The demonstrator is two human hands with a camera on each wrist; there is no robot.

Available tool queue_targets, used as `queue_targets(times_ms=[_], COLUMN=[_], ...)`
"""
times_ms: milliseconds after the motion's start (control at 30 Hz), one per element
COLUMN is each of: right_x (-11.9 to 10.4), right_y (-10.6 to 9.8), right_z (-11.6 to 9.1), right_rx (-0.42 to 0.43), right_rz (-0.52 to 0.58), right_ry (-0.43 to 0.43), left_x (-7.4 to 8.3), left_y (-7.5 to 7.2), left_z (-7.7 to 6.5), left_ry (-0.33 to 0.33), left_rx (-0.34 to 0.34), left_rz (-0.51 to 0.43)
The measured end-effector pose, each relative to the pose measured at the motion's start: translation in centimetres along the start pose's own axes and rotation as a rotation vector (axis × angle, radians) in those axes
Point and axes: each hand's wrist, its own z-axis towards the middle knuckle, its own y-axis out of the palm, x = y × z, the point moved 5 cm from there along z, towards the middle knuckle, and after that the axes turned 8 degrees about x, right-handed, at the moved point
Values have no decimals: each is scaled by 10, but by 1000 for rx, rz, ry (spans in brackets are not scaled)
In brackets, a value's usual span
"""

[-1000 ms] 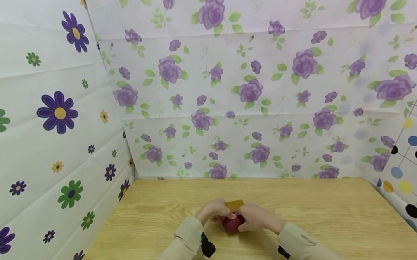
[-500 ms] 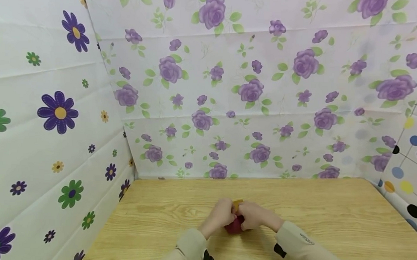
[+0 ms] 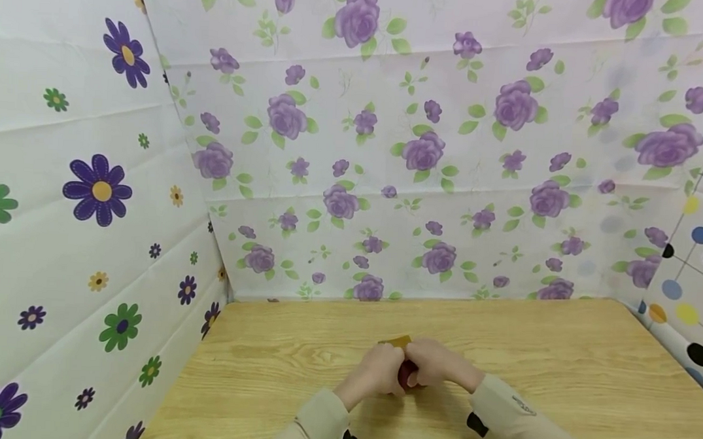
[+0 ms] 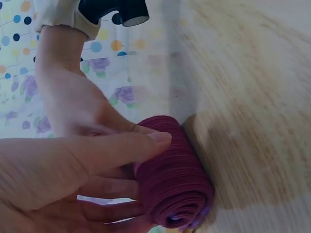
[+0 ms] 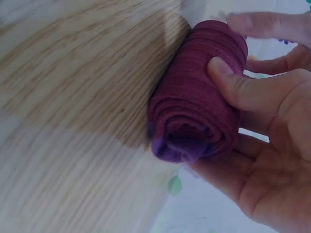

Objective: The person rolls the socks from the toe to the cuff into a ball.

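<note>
A tight roll of maroon ribbed knit cloth (image 4: 177, 165) lies close over the wooden tabletop, its spiral end showing purple cloth inside. My left hand (image 3: 383, 368) grips it from the left, thumb laid across the top and fingers round the side. From the other side my right hand (image 3: 433, 362) holds the same roll; the right wrist view shows its thumb pressed on the ribbed cloth (image 5: 199, 82) and its fingers beneath. Beyond both hands an orange-yellow flat piece (image 3: 399, 341) sticks out. In the head view the hands hide most of the roll.
The wood-grain table (image 3: 262, 373) spreads out on both sides of the hands. A purple-rose sheet (image 3: 343, 147) hangs behind it, a daisy-print sheet (image 3: 44, 245) at left, a dotted one (image 3: 702, 281) at right. A black strap device (image 3: 477, 424) sits at the right wrist.
My left hand has shifted rightward over the roll and now covers more of it. The right hand stays nearly in place. Less maroon cloth shows between the hands.
</note>
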Motion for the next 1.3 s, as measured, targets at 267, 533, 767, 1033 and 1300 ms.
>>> queue_targets(times_ms=[267, 533, 767, 1033, 1300], right_x=[8, 16, 20, 21, 27], right_y=[-1, 3, 5, 2, 6], right_z=[0, 2, 3, 0, -5], right_rx=[34, -11, -32, -26, 56], right_rz=[105, 172, 220, 237, 244], right_ry=[-18, 52, 49, 29, 65], left_x=[-11, -16, -25, -39, -42], left_y=[9, 16, 21, 23, 25], left_z=[9, 10, 14, 17, 21], left_ry=[-70, -38, 39, 96, 137], left_rx=[42, 96, 31, -60, -119], left_rz=[-64, 29, -64, -212, -303])
